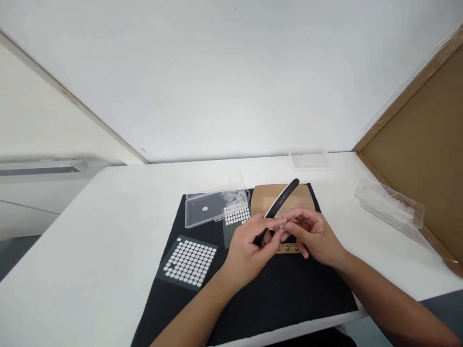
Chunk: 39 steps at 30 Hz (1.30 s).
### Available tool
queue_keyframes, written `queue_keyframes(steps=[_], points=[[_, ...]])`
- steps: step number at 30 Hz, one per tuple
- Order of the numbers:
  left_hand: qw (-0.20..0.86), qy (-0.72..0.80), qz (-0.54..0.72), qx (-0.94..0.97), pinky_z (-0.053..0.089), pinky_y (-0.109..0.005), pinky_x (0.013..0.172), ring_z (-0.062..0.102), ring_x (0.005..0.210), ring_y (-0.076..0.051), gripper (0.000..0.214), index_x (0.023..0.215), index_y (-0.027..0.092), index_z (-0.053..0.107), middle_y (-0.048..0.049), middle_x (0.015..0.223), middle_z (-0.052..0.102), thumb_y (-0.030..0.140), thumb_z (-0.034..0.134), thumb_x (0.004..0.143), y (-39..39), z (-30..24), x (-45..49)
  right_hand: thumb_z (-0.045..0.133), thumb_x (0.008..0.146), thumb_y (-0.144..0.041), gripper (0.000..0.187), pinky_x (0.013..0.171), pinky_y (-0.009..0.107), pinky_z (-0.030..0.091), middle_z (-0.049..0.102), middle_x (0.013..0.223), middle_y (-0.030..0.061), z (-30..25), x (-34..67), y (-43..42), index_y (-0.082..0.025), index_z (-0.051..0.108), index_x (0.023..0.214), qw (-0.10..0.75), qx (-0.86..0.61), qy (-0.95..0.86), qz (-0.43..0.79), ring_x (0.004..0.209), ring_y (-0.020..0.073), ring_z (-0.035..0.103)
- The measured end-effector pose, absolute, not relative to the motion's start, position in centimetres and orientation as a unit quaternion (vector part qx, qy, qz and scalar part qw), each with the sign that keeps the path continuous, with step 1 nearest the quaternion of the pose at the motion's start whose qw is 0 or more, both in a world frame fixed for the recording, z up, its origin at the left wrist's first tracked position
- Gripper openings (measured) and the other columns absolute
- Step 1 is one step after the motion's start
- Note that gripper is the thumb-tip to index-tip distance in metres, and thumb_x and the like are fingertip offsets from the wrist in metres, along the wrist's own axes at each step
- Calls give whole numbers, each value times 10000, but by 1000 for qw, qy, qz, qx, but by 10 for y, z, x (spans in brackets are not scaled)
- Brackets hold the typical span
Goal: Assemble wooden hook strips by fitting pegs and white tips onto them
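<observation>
Fingertips [291,228] of both hands meet closely over the middle of the mat [289,294], narrowed around a small pale piece [281,227]; its shape is hard to make out, and I cannot tell whether the right hand [318,238] grips it or only steadies it. The left hand [249,241] also holds the black file [285,196], which slants up and away between its fingers. Just below lies the strip [284,248], partly hidden by the hands, with metal clips [288,248] along it; no piece shows on the visible clips. The work looks partway along: the near sheet [190,262] keeps most of its white dots, with a gap near its left edge, while the far sheet [235,219] has dots above and a bare part below. Plenty of slivers [235,198] remain in the case [186,214], and small bits [285,209] lie on the card [258,196].
</observation>
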<state>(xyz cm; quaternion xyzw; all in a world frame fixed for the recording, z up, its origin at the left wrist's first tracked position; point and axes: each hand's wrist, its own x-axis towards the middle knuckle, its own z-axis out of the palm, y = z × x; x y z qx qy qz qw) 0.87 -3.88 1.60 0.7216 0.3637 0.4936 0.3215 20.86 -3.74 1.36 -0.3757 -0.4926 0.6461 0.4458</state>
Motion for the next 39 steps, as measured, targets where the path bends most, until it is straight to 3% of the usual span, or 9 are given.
queue_keyframes(steps=[7,16,22,32,39], points=[[321,363,491,724,470,-211,619,555,628,-106,254,1160,220,822,33,677,576,127,690,964,-38,18,8,801,962,-436,297,353,108,482,767,934,55,15,211,-37,-202,772,1142,432,-353,-507,657,619,105,707],[342,359,497,712,464,-215,624,555,625,-98,217,1123,233,807,33,719,603,130,695,969,-39,16,9,791,972,-418,248,368,115,498,755,931,41,14,213,-37,-213,780,1111,428,-354,-506,660,571,76,648],[339,358,495,715,460,-221,631,548,618,-99,194,1107,245,796,36,713,608,145,699,972,-38,16,8,782,979,-427,248,377,115,498,745,931,52,12,213,-38,-224,766,1120,425,-347,-510,662,763,151,741],[368,355,461,725,459,-232,636,563,643,-110,52,1007,220,735,28,761,603,194,697,983,-38,20,5,775,990,-386,199,382,118,517,699,947,-7,9,215,-35,-224,685,1063,399,-307,-521,690,512,34,570],[381,361,446,725,503,-259,694,659,729,-139,60,946,208,700,-17,850,697,203,663,993,-37,17,2,789,971,-424,247,487,174,614,703,909,29,9,215,-34,-209,667,973,397,-314,-527,683,874,192,782]])
